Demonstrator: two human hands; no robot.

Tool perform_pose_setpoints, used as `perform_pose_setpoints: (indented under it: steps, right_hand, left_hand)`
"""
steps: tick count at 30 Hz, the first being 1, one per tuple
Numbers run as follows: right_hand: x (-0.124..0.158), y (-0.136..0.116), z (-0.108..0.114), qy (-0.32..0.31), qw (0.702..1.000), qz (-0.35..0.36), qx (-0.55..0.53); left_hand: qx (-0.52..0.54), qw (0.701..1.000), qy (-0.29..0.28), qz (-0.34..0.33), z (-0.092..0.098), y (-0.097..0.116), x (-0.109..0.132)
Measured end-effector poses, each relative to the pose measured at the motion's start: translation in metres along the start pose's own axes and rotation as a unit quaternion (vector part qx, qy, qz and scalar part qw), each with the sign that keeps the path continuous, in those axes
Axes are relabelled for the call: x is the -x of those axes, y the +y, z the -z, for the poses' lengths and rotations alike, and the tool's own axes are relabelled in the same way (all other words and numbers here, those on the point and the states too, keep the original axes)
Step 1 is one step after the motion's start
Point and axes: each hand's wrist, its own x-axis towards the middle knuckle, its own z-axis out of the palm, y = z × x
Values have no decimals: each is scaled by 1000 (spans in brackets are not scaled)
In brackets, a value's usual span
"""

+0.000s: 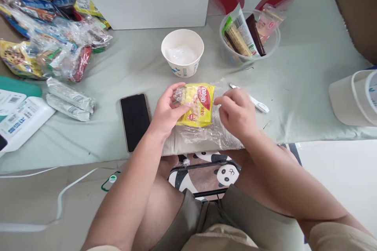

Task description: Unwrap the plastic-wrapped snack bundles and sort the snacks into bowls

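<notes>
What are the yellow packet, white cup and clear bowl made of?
The yellow packet looks like thin, shiny plastic film: it's crinkly and catches light. The white cup seems smooth paper, maybe plastic; its rim looks rolled. The clear bowl is probably smooth plastic, since you see through its wall.

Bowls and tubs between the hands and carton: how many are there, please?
2: the paper bowl, beyond the yellow packet in the left hand, and the clear tub right of the bowl.
</notes>
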Motion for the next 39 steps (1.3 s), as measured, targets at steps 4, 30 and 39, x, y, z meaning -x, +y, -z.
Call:
perform_pose_setpoints:
  steps: [4,30,39]
  right_hand:
    - [0,-18,5,-129,971,-136,-146]
    - [3,3,9,167,812,-203,-521]
    - [-129,86,91,261,928,-147,-220]
  left_hand:
    - [23,999,20,-19,-6,-2,-1]
    - [141,968,208,15,-25,7,0]
    - [136,973,183,24,-27,14,2]
